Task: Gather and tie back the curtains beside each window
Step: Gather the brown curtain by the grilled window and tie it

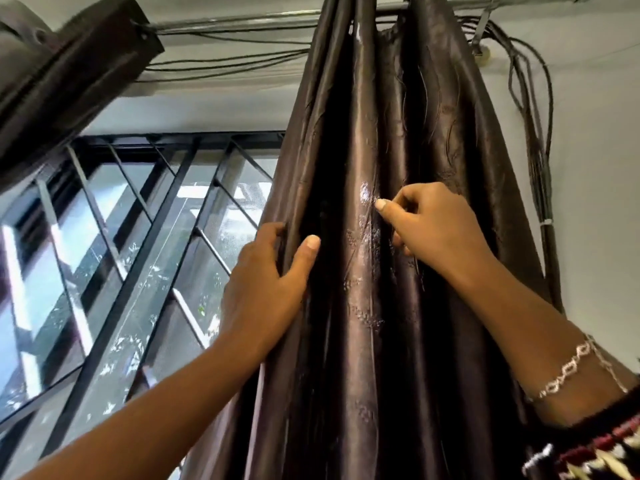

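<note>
Gathering step, tie not started. The dark brown curtain [363, 306] hangs bunched in deep pleats from the curtain rod [242, 24], just right of the barred window [138, 271], against the wall. My left hand [266, 282] grips the curtain's window-side edge: fingers wrapped behind the outer fold, thumb flat on the front. My right hand [433, 226] is higher and to the right, fingers curled into a middle pleat and thumb pinching the fabric; a silver bracelet [568, 372] sits on that wrist. Both hands are grasping cloth, neither is free.

The pleats look mostly collected but loose between the hands. My read of the next move: draw the left edge across to the right hand so one hand can hold the whole bundle, then free the other for a tie. No tie-back, cord or hook is in view, so I can't tell where it is. A bundle of cables [533, 133] runs down the wall just beside the curtain's right side, a possible snag.
</note>
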Demonstrator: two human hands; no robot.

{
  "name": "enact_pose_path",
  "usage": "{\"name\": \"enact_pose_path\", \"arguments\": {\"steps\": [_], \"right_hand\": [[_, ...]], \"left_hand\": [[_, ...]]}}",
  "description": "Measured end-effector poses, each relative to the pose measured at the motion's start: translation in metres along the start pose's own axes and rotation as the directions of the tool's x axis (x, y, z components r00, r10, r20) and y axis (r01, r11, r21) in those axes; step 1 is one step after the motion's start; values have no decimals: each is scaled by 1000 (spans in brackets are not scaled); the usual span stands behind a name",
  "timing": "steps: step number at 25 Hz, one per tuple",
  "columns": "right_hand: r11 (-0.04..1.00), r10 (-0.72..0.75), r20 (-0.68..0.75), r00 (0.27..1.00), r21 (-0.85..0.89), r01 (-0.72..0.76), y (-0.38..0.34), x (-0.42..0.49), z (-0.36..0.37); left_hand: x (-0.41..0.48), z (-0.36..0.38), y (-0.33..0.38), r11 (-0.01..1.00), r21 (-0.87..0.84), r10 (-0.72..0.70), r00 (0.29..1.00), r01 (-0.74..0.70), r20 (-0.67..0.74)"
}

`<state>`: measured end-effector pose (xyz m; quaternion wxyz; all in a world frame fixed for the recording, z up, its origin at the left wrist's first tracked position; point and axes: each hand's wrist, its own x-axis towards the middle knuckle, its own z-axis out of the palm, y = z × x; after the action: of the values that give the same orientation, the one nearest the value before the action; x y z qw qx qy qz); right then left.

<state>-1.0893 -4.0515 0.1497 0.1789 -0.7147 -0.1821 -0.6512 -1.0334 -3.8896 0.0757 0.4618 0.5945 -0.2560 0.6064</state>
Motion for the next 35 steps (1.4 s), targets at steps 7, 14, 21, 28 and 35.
{"name": "enact_pose_path", "arguments": {"steps": [7,14,21,28,35], "right_hand": [[999,44,-19,999,27,-44,-15,-55,2],[957,265,92,960,94,-273,-22,-136,20],[885,429,238,871,-303,-353,-32,-243,58],[813,512,306,803,-474,-339,-60,-325,82],[917,382,315,869,-248,-313,-92,-350,96]], "left_hand": [[-46,-7,-6,929,368,-108,981,41,164],[-79,-21,-43,914,267,-384,860,304,337],[-147,-53,-70,926,220,-370,856,307,362],[-223,-71,-77,926,149,-376,851,346,365],[-242,-73,-49,958,37,-278,884,286,375]]}}
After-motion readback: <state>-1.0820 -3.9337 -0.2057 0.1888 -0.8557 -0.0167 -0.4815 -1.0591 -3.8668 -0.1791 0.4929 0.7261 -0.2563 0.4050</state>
